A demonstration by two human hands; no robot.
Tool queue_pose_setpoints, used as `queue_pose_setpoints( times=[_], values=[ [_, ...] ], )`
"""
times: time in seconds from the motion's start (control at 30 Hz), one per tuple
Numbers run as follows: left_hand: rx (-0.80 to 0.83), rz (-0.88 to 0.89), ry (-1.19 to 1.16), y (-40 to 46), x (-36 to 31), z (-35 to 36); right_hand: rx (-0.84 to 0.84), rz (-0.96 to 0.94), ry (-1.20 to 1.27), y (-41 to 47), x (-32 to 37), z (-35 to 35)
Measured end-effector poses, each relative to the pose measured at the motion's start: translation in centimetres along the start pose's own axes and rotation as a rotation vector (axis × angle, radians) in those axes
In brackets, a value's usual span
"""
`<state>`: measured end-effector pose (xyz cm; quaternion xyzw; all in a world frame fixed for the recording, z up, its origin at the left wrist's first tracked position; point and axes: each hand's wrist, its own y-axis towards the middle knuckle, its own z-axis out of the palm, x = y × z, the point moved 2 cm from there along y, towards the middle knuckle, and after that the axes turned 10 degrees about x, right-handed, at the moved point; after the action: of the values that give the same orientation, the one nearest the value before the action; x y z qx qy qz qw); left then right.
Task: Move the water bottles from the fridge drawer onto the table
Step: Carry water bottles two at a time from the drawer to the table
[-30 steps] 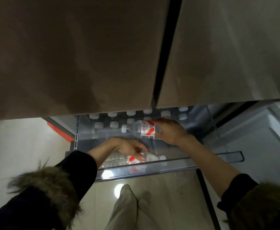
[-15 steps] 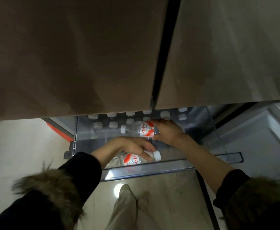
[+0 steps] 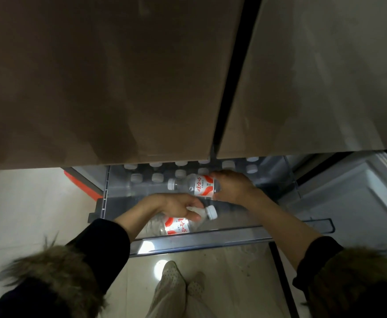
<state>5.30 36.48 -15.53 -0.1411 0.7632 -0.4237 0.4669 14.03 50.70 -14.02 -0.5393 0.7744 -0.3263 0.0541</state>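
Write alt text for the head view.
Both hands hold water bottles over an open fridge drawer: the right hand grips one bottle sideways, the left hand another nearer the front. Rows of white caps fill the back.

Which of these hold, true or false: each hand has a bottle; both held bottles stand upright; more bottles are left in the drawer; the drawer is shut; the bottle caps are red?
1. Each hand holds a bottle: true. The left hand grips the near bottle, the right hand the far bottle.
2. Both held bottles are upright: false. Both lie sideways.
3. More bottles remain in the drawer: true. White caps show at the back.
4. The drawer is shut: false. It is pulled out.
5. Caps are red: false. They are white.
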Motion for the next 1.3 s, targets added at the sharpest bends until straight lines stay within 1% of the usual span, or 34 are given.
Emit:
queue_pose_setpoints(
  times=[0.17,0.23,0.3,0.4,0.5,0.6,0.7,0.83,0.97,1.1,1.23,1.3],
  values=[
    [-0.068,0.05,-0.131,-1.7,-0.6,-0.9,0.018,-0.018,0.046,0.3,0.3,-0.2],
    [-0.094,0.067,-0.139,-2.6,-0.8,-1.2,0.001,-0.025,0.0,0.5,0.6,-0.1],
    [-0.123,0.094,-0.132,-3.5,-1.1,-1.4,-0.051,-0.023,-0.092,0.9,0.9,0.1],
    [-0.18,0.125,-0.105,-5.1,-1.8,-1.3,-0.066,-0.017,-0.113,0.9,1.1,0.4],
    [-0.253,0.144,-0.11,-6.9,-1.9,-1.0,-0.034,-0.02,-0.034,-0.1,0.8,0.3],
    [-0.341,0.155,-0.172,-8.6,-1.8,-0.7,-0.001,-0.035,0.045,-1.4,0.5,-0.1],
    [-0.423,0.189,-0.222,-10.1,-1.8,-0.4,-0.027,-0.02,0.086,-2.8,0.2,-0.8],
    [-0.462,0.243,-0.283,-11.7,-1.3,0.3,-0.106,-0.008,0.198,-4.6,-0.6,-1.4],
    [-0.588,0.268,-0.392,-12.8,-0.3,1.1,-0.19,-0.047,0.348,-5.9,-0.6,-1.7],
    [-0.732,0.284,-0.475,-13.6,0.2,1.9,-0.185,-0.095,0.547,-6.8,0.1,-1.9],
    [-0.755,0.253,-0.492,-14.1,0.5,2.4,-0.186,-0.128,0.622,-7.5,1.3,-1.8],
    [-0.742,0.243,-0.455,-14.3,0.6,2.7,-0.191,-0.174,0.592,-8.0,2.2,-1.9]
  ],
)
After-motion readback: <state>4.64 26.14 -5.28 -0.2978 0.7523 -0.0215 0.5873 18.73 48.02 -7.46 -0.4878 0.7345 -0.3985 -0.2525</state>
